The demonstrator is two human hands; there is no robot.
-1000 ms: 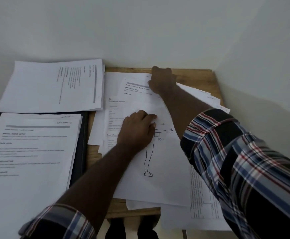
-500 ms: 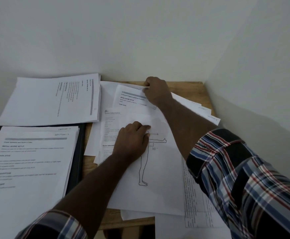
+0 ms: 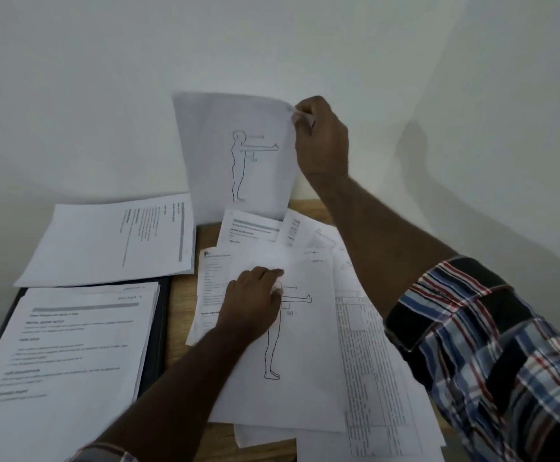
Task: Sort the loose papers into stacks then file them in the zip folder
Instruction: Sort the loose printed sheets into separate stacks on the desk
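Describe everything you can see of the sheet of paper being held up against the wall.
The white paper sheet with a line-drawn standing figure hangs nearly upright before the pale wall. The outline figure stretches one arm forward, with a small angle mark under it. The right hand pinches its top right corner in its fingers. The sheet looks thin and bends slightly. Its lower edge reaches the loose papers on the wooden table.

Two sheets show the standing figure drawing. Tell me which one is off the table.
The figure sheet held up against the wall, pinched at its top corner by the right hand. The other figure sheet lies flat under the left hand.
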